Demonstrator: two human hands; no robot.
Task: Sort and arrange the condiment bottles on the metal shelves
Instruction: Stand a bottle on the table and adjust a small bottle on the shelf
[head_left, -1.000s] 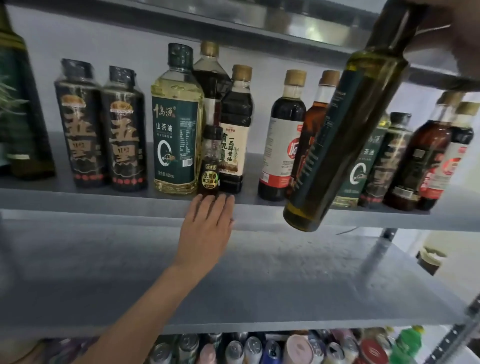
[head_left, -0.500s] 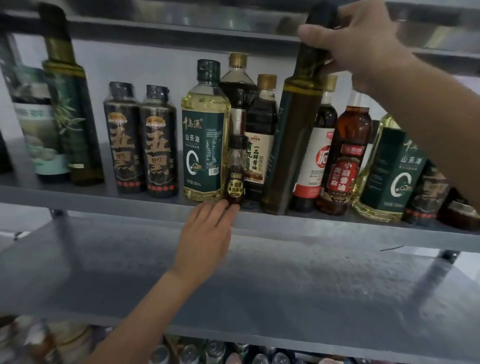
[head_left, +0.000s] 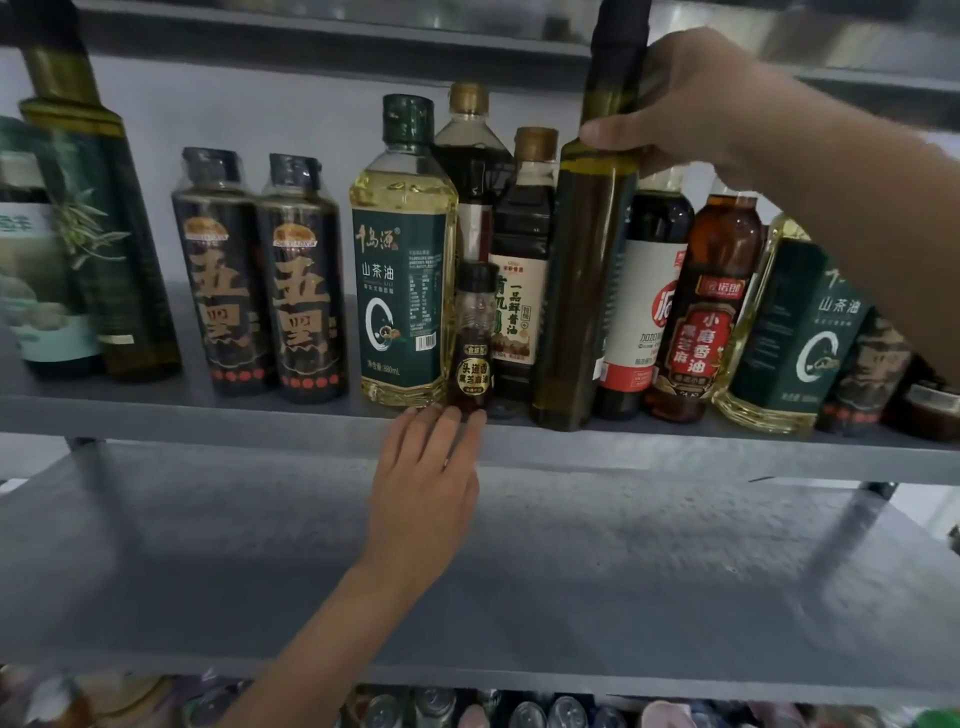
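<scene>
Placement seems the step in hand: the right hand (head_left: 691, 104) grips the neck of the tall oil bottle (head_left: 582, 291), which stands upright at the front of the shelf (head_left: 208, 415), between the small bottle (head_left: 474, 358) and a white-labelled sauce bottle (head_left: 641, 291). Whether its base bears fully on the shelf I cannot tell. The left hand (head_left: 426, 483) lies open, fingers straight on the shelf's edge, touching the small bottle's foot and holding nothing. Next, the right hand likely must release gently, keeping the tall bottle plumb, since neighbours stand close on both sides and a knock could topple the small one.
</scene>
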